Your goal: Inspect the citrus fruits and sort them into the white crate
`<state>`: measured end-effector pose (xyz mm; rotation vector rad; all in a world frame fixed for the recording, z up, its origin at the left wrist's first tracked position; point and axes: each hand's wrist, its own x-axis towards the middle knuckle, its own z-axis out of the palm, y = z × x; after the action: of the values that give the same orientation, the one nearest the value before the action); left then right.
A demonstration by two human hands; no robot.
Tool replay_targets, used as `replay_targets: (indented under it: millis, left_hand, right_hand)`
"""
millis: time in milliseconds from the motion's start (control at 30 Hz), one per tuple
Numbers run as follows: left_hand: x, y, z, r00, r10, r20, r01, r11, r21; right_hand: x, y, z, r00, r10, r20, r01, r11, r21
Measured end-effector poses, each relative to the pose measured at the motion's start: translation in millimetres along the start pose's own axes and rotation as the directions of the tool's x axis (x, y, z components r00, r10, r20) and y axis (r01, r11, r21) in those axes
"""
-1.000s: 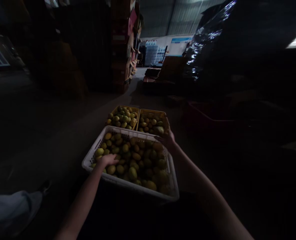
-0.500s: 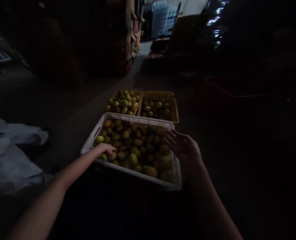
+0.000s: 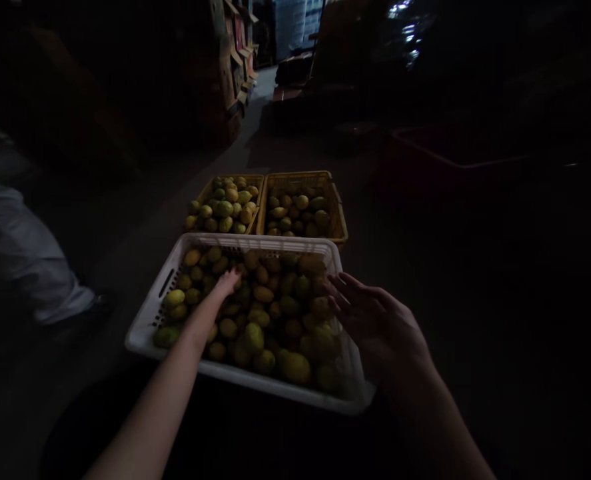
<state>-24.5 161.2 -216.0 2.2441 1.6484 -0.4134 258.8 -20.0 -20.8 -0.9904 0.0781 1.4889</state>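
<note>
Fruit (image 3: 262, 294) sits in the white crate (image 3: 146, 321), maybe so none rolls off. I can't tell if the left hand (image 3: 227, 283), near the far edge, grips any; the right hand (image 3: 386, 323) spreads by the right edge.

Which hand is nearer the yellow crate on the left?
Left. The left hand is at the fruit in the white crate, this side of the yellow crate; the right hand is farther, by the white crate's right edge.

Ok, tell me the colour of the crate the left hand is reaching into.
White crate, seen best in the head view.
</note>
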Motion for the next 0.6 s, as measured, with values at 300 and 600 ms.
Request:
replay_targets:
  millis: [300, 600]
  left_hand:
    - [-76, 50, -116.2, 0.881, 0.385, -0.276, -0.468, 0.797, -0.382]
    - [-99, 51, -108.1, 0.899, 0.368, -0.236, -0.433, 0.671, -0.603]
  right_hand:
    - [13, 40, 17, 0.999, 0.033, 0.022, -0.033, 0.999, -0.028]
    - [-15, 24, 36, 0.965, 0.262, 0.019, -0.263, 0.957, 0.124]
